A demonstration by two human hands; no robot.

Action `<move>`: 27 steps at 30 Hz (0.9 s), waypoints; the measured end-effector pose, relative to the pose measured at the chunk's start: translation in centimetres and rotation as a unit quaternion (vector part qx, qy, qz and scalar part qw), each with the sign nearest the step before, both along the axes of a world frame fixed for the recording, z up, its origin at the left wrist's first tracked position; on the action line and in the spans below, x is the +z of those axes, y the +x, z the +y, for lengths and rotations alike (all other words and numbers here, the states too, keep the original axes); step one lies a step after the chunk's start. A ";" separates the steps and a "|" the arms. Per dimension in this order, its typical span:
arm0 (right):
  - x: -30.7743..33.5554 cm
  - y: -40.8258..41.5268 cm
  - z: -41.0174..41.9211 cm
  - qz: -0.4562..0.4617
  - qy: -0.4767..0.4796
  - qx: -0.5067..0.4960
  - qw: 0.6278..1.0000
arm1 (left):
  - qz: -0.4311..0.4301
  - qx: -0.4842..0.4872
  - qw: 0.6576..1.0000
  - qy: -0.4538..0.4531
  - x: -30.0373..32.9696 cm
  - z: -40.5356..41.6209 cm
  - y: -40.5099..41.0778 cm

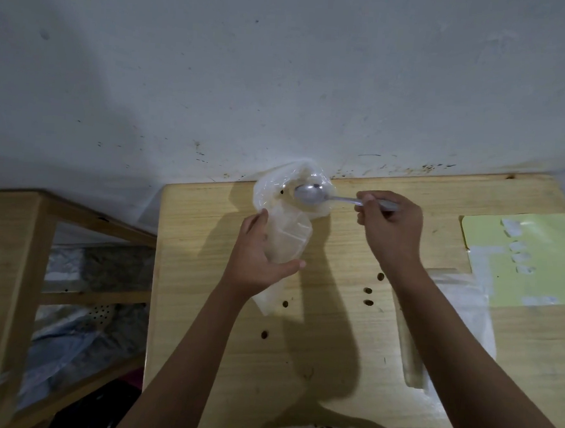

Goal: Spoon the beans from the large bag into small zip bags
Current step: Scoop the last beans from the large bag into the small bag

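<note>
Large bag (269, 186): clear plastic, crumpled, at the far edge of the wooden table (330, 367), against the wall (285, 63); its mouth faces the person, and one dark bean shows inside on the left.
Spoon (309, 194): metal, lying level with its bowl in the mouth of the large bag; it seems to carry one or two beans, though the glare makes that hard to judge.
Right hand (390, 228): fingers curled round the spoon handle, thumb and forefinger pinching it near the end.
Small zip bag (286, 237): clear, held upright just in front of the large bag, mouth open toward the spoon; its lower end hangs down behind the wrist.
Left hand (258, 255): curved round the small zip bag from the left, thumb across the front, fingers at the back.
Loose beans (368, 290): several dark ones scattered on the table between the two forearms, well apart from one another.
Spare zip bags (461, 313): a flat clear stack on the table, partly under the right forearm.
Yellow sheet (538, 265): at the right edge, bearing small white labels.
Wooden shelf (10, 261): left of the table, with bagged items on its lower levels.
</note>
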State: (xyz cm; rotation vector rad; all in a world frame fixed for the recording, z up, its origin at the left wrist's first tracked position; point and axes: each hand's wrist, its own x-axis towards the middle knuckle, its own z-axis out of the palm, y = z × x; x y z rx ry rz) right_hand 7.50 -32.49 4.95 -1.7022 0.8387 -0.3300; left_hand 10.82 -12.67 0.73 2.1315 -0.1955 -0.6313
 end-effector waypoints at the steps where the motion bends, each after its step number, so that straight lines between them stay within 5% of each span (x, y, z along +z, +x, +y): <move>1: -0.8 0.7 0.3 0.023 0.022 -0.008 0.999 | 0.003 0.003 1.000 -0.002 0.0 0.1 0.0; 5: -3.3 2.8 1.8 0.084 0.061 -0.025 0.994 | 0.012 0.007 1.000 -0.006 -0.1 0.2 0.0; 11: -4.1 3.2 3.4 0.093 0.000 -0.049 0.994 | 0.022 0.004 1.000 -0.006 0.0 0.3 0.1; 20: -5.7 2.8 5.4 0.066 0.142 -0.211 0.965 | 0.036 0.037 0.999 -0.011 -0.1 -0.1 0.4; 27: -5.6 3.3 5.7 0.048 0.150 -0.250 0.955 | 0.032 0.035 0.999 -0.009 -0.1 -0.3 0.6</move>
